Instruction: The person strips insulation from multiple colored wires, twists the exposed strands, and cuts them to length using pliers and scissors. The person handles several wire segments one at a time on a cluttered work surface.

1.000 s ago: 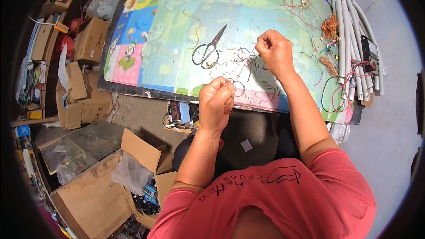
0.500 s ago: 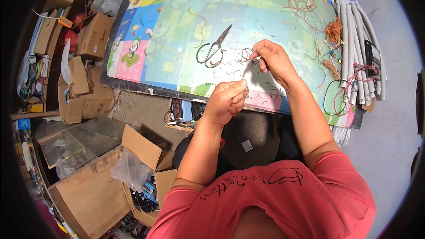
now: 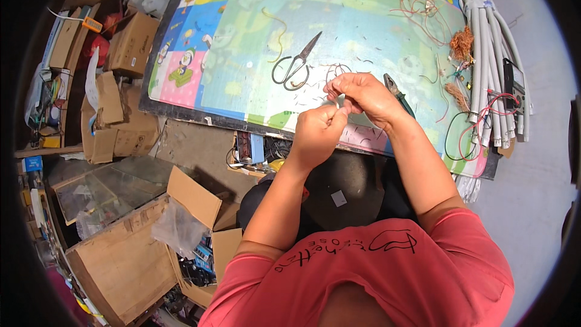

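Above the near part of the table, my left hand is closed, its thumb and forefinger pinched on what looks like a thin wire. My right hand is right beside it, fingers bent together at the same spot. What lies inside the fingers is mostly hidden. Dark thin wire loops show just past my right fingertips. Scissors with black loop handles lie to the left of the hands, blades pointing away. Pliers with green handles rest just right of my right hand, partly covered by it.
Short dark wire bits are scattered over the printed table mat. A yellow wire lies beyond the scissors. Along the right edge are tangled wires, grey conduit pipes and a multimeter. Cardboard boxes stand at the left.
My hands have come together: the right moved nearer and slightly left, the left slightly right and up. The pliers, hidden before, now show beside my right hand.
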Tool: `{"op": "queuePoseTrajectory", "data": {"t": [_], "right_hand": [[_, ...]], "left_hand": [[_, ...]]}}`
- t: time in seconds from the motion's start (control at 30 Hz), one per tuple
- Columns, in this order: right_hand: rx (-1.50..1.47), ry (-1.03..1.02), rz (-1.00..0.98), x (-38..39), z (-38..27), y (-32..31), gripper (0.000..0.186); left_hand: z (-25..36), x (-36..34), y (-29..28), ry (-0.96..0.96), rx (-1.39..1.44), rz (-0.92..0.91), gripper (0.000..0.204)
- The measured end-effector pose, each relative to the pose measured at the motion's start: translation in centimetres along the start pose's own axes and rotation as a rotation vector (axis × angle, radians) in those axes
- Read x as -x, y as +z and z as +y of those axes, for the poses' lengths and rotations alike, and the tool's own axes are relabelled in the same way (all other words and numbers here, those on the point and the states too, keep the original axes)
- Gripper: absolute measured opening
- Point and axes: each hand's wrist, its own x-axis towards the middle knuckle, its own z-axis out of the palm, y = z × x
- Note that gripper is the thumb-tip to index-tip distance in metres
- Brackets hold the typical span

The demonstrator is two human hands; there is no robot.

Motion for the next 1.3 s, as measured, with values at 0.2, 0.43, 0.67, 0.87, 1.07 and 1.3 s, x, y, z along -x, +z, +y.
{"op": "queuePoseTrajectory", "data": {"t": [0.2,0.43,0.67,0.87,1.07,1.3], "right_hand": [[0.077,-0.052,0.047,0.0,0.1,0.0,0.021],[0.029,-0.003,-0.032,0.0,0.1,0.1,0.019],[0.091,-0.049,-0.028,0.1,0.0,-0.2,0.016],[-0.045,-0.054,0.11,-0.5,0.0,-0.7,0.01],[0.087,-0.01,0.099,-0.6,1.0,0.9,0.011],[0.108,-0.108,0.154,-1.3,3.3,2.0,0.015]], "left_hand": [[1.3,0.0,0.3,0.167,-0.328,0.093,0.021],[0.6,0.1,0.2,0.259,-0.419,0.037,0.018],[0.9,0.3,0.1,0.232,-0.529,-0.006,0.018],[0.0,-0.3,0.2,0.286,-0.277,0.229,0.022],[0.6,-0.9,-0.7,-0.043,0.445,0.306,0.033],[0.8,-1.7,-0.1,-0.138,1.01,0.276,0.037]]}}
